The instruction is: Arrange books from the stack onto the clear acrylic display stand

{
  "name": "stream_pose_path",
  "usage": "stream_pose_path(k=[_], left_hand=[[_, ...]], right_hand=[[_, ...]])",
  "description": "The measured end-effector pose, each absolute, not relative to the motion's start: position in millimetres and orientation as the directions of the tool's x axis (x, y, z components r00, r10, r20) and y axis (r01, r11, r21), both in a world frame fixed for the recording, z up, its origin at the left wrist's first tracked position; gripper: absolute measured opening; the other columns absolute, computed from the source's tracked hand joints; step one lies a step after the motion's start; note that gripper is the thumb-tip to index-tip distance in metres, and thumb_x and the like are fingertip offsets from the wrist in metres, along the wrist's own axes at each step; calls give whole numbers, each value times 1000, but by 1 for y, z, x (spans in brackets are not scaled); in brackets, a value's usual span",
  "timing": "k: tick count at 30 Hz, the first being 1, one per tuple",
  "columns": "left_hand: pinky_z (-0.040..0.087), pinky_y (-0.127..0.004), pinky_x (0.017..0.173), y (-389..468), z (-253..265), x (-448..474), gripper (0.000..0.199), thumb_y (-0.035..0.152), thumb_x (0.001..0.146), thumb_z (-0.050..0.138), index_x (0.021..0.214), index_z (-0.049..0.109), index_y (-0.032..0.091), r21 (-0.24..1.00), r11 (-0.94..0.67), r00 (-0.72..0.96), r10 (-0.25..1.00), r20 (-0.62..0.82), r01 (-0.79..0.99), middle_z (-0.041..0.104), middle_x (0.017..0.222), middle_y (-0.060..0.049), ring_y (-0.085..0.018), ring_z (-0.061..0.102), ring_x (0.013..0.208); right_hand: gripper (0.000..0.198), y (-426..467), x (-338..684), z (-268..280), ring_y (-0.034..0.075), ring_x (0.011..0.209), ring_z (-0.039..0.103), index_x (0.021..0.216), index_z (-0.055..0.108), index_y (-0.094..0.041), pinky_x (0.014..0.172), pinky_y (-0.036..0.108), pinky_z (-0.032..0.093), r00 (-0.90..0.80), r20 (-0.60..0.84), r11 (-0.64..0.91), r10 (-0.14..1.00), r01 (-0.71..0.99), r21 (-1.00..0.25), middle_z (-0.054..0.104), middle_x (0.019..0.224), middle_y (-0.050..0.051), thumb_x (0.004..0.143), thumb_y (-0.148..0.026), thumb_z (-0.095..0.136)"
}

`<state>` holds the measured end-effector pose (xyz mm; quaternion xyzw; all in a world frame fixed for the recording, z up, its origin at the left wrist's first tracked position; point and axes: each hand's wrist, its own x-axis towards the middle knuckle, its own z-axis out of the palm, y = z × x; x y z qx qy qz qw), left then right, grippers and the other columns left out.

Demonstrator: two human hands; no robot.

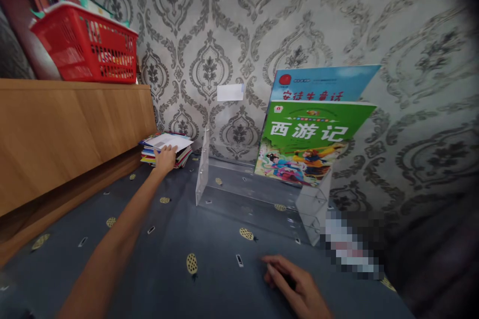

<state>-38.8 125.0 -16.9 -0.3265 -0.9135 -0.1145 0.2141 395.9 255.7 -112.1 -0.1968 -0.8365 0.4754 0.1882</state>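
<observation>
left hand (165, 158) on book pile (181, 143) near clear rack (202, 172)

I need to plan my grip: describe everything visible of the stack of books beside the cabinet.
The stack of books is low and uneven, its volumes thin and paper-looking, with red, yellow, blue and white edges. It lies flat on dark cloth near the wall. A whitish, partly grey sheet or cover tops it, touched by the left hand.

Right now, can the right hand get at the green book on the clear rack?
Likely yes: the right hand looks empty, and the green book faces out in front of the blue book. Only the clear rack seems to stand between, lower than the cover.
</observation>
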Motion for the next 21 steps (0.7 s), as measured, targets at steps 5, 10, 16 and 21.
stream_pose_path(k=[5,10,16,21], left_hand=[[33,-62,104,115,-14,-34,45,15,95,31,129,60,23,20,750,-670,579,466,662,61,133,-18,-34,52,126],[32,-60,104,103,-16,-28,45,16,97,30,129,61,21,-29,738,-645,608,464,674,66,127,-18,-35,57,121],[36,-53,104,84,-31,-15,44,22,100,29,131,60,17,-53,721,-632,638,440,691,70,118,-19,-33,61,115],[36,-51,106,60,-53,-1,45,24,102,28,134,58,18,-38,717,-651,653,387,696,68,126,-16,-31,60,118]], right_hand=[[58,254,397,-110,24,67,68,91,74,-23,65,34,55,-843,137,474,520,152,-868,72,70,7,83,-74,47],[57,253,398,-109,24,68,69,91,74,-24,65,33,55,-846,134,492,516,165,-855,72,70,7,84,-72,47],[51,253,398,-109,23,68,69,92,73,-22,65,31,55,-855,153,498,496,136,-856,72,71,6,87,-66,48],[49,253,399,-110,22,69,69,94,73,-21,66,31,55,-857,159,507,491,133,-851,73,72,6,88,-63,48]])
